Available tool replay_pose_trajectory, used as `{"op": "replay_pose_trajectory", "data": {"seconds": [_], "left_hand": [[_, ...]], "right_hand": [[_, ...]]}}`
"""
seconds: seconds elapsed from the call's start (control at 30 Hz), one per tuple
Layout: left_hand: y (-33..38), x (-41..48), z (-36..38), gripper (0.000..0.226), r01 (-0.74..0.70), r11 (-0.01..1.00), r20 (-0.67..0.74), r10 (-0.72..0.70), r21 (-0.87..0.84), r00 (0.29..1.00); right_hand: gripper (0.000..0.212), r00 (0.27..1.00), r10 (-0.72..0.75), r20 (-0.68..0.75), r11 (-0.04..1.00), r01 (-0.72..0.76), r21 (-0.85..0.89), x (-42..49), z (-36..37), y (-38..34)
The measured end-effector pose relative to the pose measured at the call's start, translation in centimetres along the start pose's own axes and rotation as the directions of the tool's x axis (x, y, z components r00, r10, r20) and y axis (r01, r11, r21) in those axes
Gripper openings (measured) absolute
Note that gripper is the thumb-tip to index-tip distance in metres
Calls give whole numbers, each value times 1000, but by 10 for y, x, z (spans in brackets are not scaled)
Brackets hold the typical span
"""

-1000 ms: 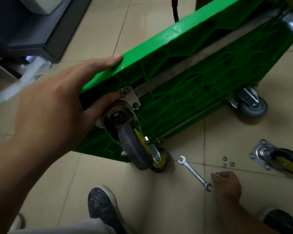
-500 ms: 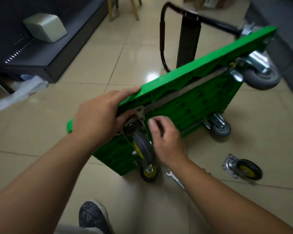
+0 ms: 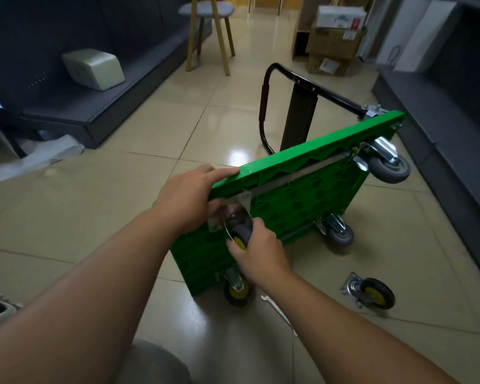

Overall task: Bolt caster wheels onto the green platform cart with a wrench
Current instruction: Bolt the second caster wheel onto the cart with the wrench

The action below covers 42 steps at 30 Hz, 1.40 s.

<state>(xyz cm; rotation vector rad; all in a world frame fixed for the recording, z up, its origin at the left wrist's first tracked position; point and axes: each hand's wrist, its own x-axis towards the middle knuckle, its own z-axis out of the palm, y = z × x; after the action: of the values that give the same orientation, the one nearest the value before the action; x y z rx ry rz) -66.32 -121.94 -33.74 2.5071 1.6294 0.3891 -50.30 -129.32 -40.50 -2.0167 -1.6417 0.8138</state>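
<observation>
The green platform cart [image 3: 302, 200] is standing on edge on the floor, ribbed underside facing the person. The left hand [image 3: 186, 200] is gripping its top edge. The right hand [image 3: 258, 253] is curling round the upper near caster [image 3: 240, 234], probably seating it. Tightening next is calling for the wrench [image 3: 269, 302] lying on the floor below.

Glossy beige tiled floor [image 3: 122, 195]. Green plastic platform cart [image 3: 311, 206] stands tipped on its long edge, lower casters on the tiles. Loose yellow-hubbed caster with steel plate [image 3: 372, 293] lies to its right. Silver open-end wrench [image 3: 272, 304] lies nearer the cart, partly hidden by a forearm. Wooden-legged stool [image 3: 208, 31] and cardboard boxes [image 3: 333, 42] at the back.
</observation>
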Motion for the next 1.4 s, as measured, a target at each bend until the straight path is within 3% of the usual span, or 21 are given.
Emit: {"op": "replay_pose_trajectory", "data": {"seconds": [0.1,0.2,0.3,0.5,0.7,0.83,0.97,1.07,1.27,1.4], "left_hand": [[-3,-3,1,68,13,1000,7,-13,-13,1000],[7,0,6,60,22,1000,-79,-23,-18,997],[26,7,16,51,-19,999,-191,13,-34,981],[76,23,48,37,-308,947,-267,320,90,909],[114,42,136,37,-411,910,-22,413,49,911],[163,41,224,43,-373,924,202,382,-83,902],[218,33,296,36,-355,921,322,389,-162,863],[253,31,330,35,-343,919,397,393,-193,829],[294,31,369,40,-381,890,460,455,-250,762],[296,28,378,36,-376,888,447,459,-266,767]], "right_hand": [[45,989,32,145,982,-4,-191,-27,-31,22],[43,971,26,238,900,81,-429,-45,-82,54],[40,970,84,228,839,55,-541,-39,-137,93],[44,962,251,108,788,-138,-600,-11,-203,210],[45,891,453,-33,756,-404,-515,5,-215,345],[49,780,614,-121,693,-606,-392,3,-200,427],[50,656,737,-161,605,-747,-274,-1,-179,485],[55,594,792,-139,553,-795,-249,-4,-165,513],[53,562,823,-86,529,-813,-244,-6,-144,535],[45,565,824,-26,540,-800,-260,-3,-134,539]]}}
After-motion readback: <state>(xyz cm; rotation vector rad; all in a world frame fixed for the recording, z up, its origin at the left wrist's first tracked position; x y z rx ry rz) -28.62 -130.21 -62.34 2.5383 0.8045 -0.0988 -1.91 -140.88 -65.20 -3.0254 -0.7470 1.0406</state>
